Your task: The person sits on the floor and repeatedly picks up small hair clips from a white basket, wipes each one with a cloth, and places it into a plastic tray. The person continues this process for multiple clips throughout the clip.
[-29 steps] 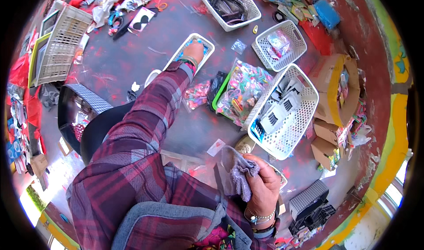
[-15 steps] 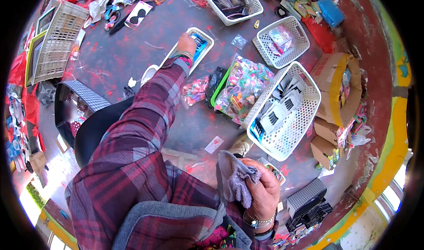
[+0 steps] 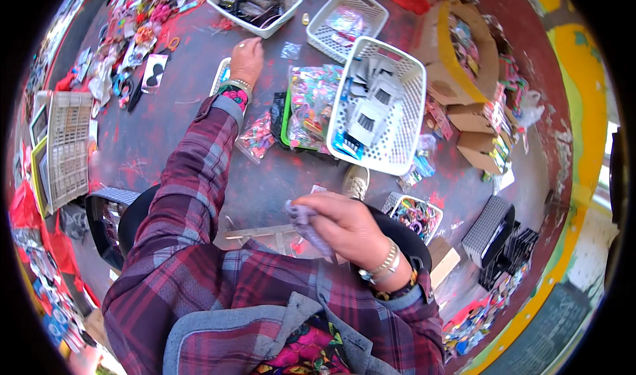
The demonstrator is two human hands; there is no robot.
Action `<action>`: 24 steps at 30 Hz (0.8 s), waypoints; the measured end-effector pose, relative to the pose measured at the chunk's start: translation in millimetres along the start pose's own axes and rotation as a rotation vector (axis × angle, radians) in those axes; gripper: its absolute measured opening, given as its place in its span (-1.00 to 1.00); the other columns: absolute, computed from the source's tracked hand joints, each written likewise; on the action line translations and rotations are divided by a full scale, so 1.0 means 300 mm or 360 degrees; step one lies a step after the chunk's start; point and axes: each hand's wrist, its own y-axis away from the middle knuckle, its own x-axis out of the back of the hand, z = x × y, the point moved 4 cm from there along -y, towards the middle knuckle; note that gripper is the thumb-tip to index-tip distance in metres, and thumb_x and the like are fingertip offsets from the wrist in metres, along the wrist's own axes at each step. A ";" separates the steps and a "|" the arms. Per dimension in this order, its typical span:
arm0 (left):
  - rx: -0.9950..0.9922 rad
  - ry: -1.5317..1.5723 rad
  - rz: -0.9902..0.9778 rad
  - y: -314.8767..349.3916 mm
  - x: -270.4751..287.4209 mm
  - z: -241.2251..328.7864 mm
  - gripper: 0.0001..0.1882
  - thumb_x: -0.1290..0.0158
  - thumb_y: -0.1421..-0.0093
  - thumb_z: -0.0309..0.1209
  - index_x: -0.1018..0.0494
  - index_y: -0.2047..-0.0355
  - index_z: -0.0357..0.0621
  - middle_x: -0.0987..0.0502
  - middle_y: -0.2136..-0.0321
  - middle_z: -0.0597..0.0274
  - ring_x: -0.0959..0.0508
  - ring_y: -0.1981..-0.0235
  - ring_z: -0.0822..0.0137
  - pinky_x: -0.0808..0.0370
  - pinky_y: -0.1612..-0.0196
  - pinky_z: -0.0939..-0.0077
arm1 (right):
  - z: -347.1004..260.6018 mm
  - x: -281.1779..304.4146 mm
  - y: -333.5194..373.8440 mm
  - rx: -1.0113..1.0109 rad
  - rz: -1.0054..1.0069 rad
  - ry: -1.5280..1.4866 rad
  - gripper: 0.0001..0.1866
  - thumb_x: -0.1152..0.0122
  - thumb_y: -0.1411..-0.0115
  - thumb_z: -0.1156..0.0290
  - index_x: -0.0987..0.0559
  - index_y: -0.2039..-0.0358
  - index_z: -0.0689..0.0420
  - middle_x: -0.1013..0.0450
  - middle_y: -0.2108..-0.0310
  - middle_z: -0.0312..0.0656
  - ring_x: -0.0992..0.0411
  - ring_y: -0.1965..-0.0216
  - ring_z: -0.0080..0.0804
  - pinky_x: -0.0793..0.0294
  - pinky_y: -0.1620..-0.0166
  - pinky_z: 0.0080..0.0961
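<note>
My left hand [image 3: 247, 58] reaches far out over the red floor and rests on a small white tray [image 3: 220, 77] of coloured items; what its fingers hold is hidden. My right hand [image 3: 348, 226] is close to my chest, closed around a crumpled pale purple cloth or bag [image 3: 306, 224]. Both sleeves are plaid red and purple. A pile of colourful packets [image 3: 311, 107] on a green tray lies just right of my left arm.
A large white basket [image 3: 391, 103] with grey carded items stands at centre right. Two more white baskets [image 3: 255, 0] [image 3: 344, 14] sit beyond. Cardboard boxes [image 3: 464, 57] stand right. A grey crate [image 3: 66, 146] lies left, and scattered trinkets [image 3: 132, 50] cover the upper left.
My left hand has stayed on the small white tray while the view shifted. My right hand has lifted the purple cloth up and forward from my lap.
</note>
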 end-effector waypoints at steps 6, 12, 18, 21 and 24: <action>-0.0902 0.0397 -0.1152 0.044 -0.012 0.759 -0.60 0.00 -0.08 -0.32 -0.36 0.07 -0.20 -0.36 0.03 -0.02 -0.33 -0.02 0.08 -0.27 -0.07 0.32 | 0.049 -0.078 0.068 0.0163 -0.0226 0.0711 -0.75 0.05 0.05 0.50 -0.53 0.33 0.17 -0.45 0.38 -0.02 -0.40 0.29 -0.04 -0.38 0.22 -0.22; -0.1067 -0.0441 -0.1859 0.278 -0.162 0.930 -0.20 -0.16 0.17 -0.29 -0.13 -0.11 -0.22 -0.11 -0.12 -0.20 -0.11 -0.18 -0.09 -0.15 -0.17 0.21 | 0.037 -0.069 0.100 0.0113 -0.0230 0.0910 -0.73 0.03 0.06 0.47 -0.55 0.32 0.13 -0.45 0.41 -0.03 -0.41 0.31 -0.05 -0.39 0.25 -0.19; -0.1009 -0.0471 -0.1884 0.311 -0.250 0.877 -0.25 -0.15 0.22 -0.35 -0.17 -0.03 -0.26 -0.23 0.01 -0.20 -0.24 -0.08 -0.05 -0.26 -0.08 0.25 | 0.040 -0.066 0.094 0.0130 -0.0249 0.0857 -0.72 -0.17 0.26 0.51 -0.56 0.41 0.13 -0.47 0.48 0.03 -0.45 0.34 -0.02 -0.43 0.31 -0.19; -0.1016 -0.0494 -0.1923 0.324 -0.248 0.880 -0.34 -0.04 0.14 -0.41 -0.17 -0.03 -0.26 -0.26 0.03 -0.17 -0.25 -0.07 -0.04 -0.29 -0.06 0.22 | 0.014 -0.047 0.105 0.0068 -0.0286 0.0821 -0.68 -0.22 0.30 0.53 -0.56 0.39 0.13 -0.48 0.46 0.02 -0.46 0.31 -0.04 -0.44 0.29 -0.22; -0.0935 -0.0412 -0.1850 0.346 -0.259 0.849 -0.47 0.08 0.02 -0.41 -0.18 -0.01 -0.29 -0.26 0.04 -0.20 -0.25 -0.05 -0.10 -0.28 -0.05 0.15 | 0.014 -0.055 0.111 0.0240 -0.0203 0.0832 -0.75 0.03 0.13 0.46 -0.54 0.40 0.13 -0.45 0.59 -0.04 -0.44 0.42 -0.04 -0.40 0.32 -0.18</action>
